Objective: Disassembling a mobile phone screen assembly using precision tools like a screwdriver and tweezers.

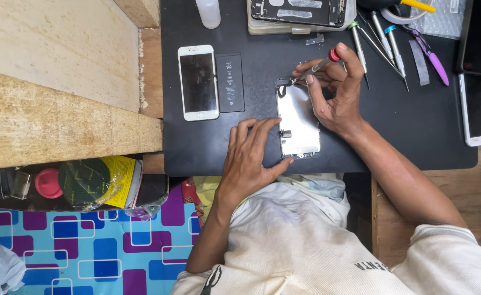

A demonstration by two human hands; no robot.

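Screwdriver [318, 65] work is being done at the top end of a phone screen assembly [298, 121], which is laid face down, metal back plate up, on the black mat [404, 125] of the counter. The right hand [336, 90] is held above the upper end of the assembly, and its grip is pinched around the thin screwdriver with the red cap, the tip being placed at the top corner of the assembly. The left hand [250, 153] is pressed flat on the mat just left of the assembly, fingers spread, the thumb touching its lower edge; nothing is held by it.

Left of the assembly, a black battery [230, 82] and a white phone [198, 82] are laid side by side. Beyond the assembly, an opened phone body [298, 11] is rested on a box, and more screwdrivers [379, 43] are laid to the right. The disassembly seems well advanced: battery and screen are already separated, while small parts are probably left on the plate.
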